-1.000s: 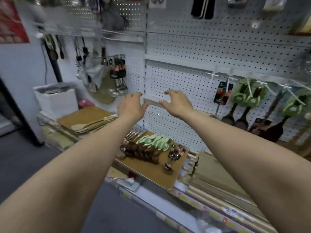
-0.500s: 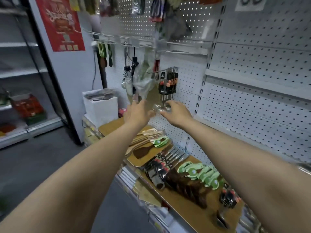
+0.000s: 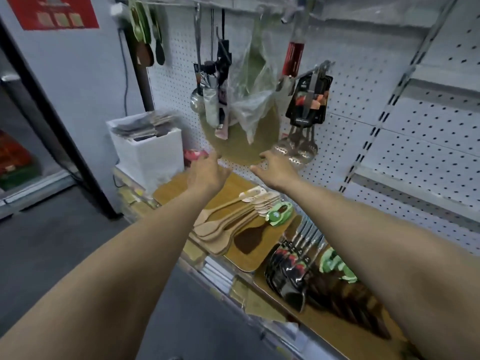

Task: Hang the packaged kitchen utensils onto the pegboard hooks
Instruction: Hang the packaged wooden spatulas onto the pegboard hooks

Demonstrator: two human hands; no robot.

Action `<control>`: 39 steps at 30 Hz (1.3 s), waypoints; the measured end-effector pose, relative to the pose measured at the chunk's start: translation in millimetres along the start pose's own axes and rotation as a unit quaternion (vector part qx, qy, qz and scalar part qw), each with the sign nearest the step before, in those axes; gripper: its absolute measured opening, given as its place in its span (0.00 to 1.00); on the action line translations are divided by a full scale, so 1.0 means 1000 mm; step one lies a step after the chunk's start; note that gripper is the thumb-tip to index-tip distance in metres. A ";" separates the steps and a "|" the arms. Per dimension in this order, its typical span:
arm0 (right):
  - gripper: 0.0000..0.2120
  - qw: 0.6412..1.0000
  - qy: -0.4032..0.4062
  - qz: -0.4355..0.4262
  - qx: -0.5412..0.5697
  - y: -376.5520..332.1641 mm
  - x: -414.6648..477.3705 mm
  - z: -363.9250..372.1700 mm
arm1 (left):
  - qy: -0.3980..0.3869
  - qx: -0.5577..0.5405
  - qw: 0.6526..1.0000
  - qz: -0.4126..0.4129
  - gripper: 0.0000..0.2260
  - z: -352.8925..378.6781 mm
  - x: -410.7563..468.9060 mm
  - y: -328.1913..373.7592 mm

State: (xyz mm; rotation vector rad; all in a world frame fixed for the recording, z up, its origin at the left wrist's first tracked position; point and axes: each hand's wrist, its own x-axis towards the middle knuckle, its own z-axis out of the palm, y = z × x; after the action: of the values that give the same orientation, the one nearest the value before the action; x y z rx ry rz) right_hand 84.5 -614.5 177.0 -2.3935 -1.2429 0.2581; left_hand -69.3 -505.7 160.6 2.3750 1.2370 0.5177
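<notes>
A round wooden board wrapped in clear plastic [image 3: 241, 141] hangs from a hook on the white pegboard [image 3: 420, 120]. My left hand [image 3: 207, 172] reaches up to its lower left edge with fingers extended. My right hand [image 3: 275, 170] is at its lower right edge, fingers spread; neither hand visibly holds anything. To the right hang carded steel ladles [image 3: 307, 102]. On the shelf below lie pale wooden spatulas [image 3: 228, 216], black-handled packaged utensils [image 3: 291, 268] and dark spatulas with green tags [image 3: 337, 279].
A white box [image 3: 148, 152] full of flat packs stands left of the shelf. More utensils [image 3: 148, 35] hang at the upper left. A dark door frame [image 3: 52, 113] and grey floor [image 3: 52, 255] lie to the left. Wooden boards [image 3: 176, 188] line the shelf.
The view has swung left along the pegboard. Both hands moved from the bare rail to under the plastic-wrapped round board, and the small shiny item seen between them is no longer visible.
</notes>
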 end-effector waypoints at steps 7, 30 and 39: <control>0.27 0.987 -0.031 0.153 0.048 -0.006 0.044 0.082 | -0.154 -0.014 0.988 0.003 0.25 0.053 0.094 -0.091; 0.25 0.867 -0.066 0.455 0.193 0.082 0.159 0.298 | -0.281 -0.045 0.957 -0.053 0.18 0.297 0.191 -0.200; 0.33 0.829 -0.048 0.531 0.172 0.084 0.171 0.313 | -0.309 -0.015 0.948 -0.076 0.11 0.304 0.200 -0.205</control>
State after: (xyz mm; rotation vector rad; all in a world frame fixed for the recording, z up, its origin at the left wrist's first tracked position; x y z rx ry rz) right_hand 135.2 -428.2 -134.2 -2.4754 0.2505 0.8392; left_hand 50.5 -288.6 -175.1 2.1369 1.0826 -0.2482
